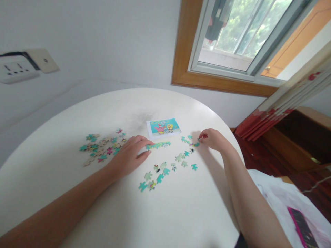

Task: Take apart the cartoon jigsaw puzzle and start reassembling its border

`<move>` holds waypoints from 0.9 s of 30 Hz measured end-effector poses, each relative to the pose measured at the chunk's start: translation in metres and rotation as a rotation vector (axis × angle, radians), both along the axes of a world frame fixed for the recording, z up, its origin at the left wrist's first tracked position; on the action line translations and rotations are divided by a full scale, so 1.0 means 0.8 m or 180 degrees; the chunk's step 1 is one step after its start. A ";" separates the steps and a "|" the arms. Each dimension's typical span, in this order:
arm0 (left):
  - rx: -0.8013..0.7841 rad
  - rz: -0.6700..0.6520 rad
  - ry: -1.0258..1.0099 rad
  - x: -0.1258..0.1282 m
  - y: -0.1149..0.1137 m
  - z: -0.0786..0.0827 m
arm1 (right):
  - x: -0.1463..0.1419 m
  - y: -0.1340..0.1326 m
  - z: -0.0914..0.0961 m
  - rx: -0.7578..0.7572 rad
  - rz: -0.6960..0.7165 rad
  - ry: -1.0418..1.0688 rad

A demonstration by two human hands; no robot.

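Observation:
My left hand (133, 151) rests on the white table, thumb and forefinger apart at the left end of a joined strip of jigsaw pieces (160, 145). Over on the right, my right hand (212, 137) is closed in a pinch on a small puzzle piece (199, 139), mostly covered by the fingertips. Below those fingertips lies a small cluster of loose pieces (188, 141). A picture card (165, 127) with a pink and a yellow cartoon figure stands just behind the strip. Nearer to me, more loose pieces (160, 178) lie spread in a slanting row.
A heap of mixed puzzle pieces (103, 148) lies left of my left hand. The round white table (165, 220) meets the wall, with a socket (18, 67) at left and a window (232, 41) above. A pink-edged phone (302, 227) lies on white cloth at right.

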State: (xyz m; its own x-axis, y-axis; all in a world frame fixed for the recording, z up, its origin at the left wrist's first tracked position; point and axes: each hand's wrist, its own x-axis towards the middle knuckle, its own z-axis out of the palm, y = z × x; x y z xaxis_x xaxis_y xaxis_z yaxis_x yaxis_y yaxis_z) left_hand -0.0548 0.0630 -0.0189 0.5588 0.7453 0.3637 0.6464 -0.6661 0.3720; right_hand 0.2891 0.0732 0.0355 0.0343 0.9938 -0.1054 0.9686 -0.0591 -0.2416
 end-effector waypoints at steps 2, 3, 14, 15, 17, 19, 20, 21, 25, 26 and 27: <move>0.0000 0.0000 -0.0010 0.000 0.000 0.001 | 0.000 0.000 0.000 0.0035 0.0016 0.0008; 0.0002 -0.0002 -0.0012 0.001 0.000 0.001 | 0.000 0.000 0.001 0.0047 0.0024 0.0011; 0.0002 0.0012 -0.0031 0.001 0.000 0.002 | 0.003 0.001 -0.003 0.0203 0.0105 0.0128; 0.0000 0.0013 -0.0042 0.001 0.000 0.002 | 0.003 0.001 -0.003 0.0264 0.0143 0.0135; 0.0001 0.0015 -0.0059 0.002 -0.001 0.003 | 0.001 0.000 -0.002 0.0406 0.0290 0.0166; 0.0005 0.0014 -0.0052 0.002 -0.001 0.004 | -0.003 -0.002 0.002 0.0465 0.0522 0.0269; 0.0008 0.0013 -0.0043 0.002 -0.001 0.005 | -0.006 -0.003 0.003 0.0459 0.0642 0.0345; 0.0006 0.0014 -0.0036 0.002 -0.001 0.005 | -0.010 -0.004 0.004 0.0443 0.0744 0.0424; -0.0013 0.0030 -0.0046 0.003 -0.001 0.004 | -0.025 -0.006 0.002 0.0443 0.0916 0.0534; -0.0013 0.0034 -0.0045 0.002 -0.001 0.004 | -0.028 -0.006 0.000 0.0434 0.0906 0.0516; -0.0012 0.0035 -0.0039 0.002 -0.001 0.003 | -0.031 -0.005 -0.002 0.0415 0.0889 0.0493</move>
State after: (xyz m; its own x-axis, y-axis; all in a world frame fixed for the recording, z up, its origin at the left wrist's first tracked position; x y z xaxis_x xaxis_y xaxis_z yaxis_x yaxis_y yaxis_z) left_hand -0.0531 0.0625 -0.0165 0.5460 0.7528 0.3677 0.6491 -0.6575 0.3824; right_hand 0.2642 0.0692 0.0337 -0.2474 0.9681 0.0405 0.8942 0.2442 -0.3752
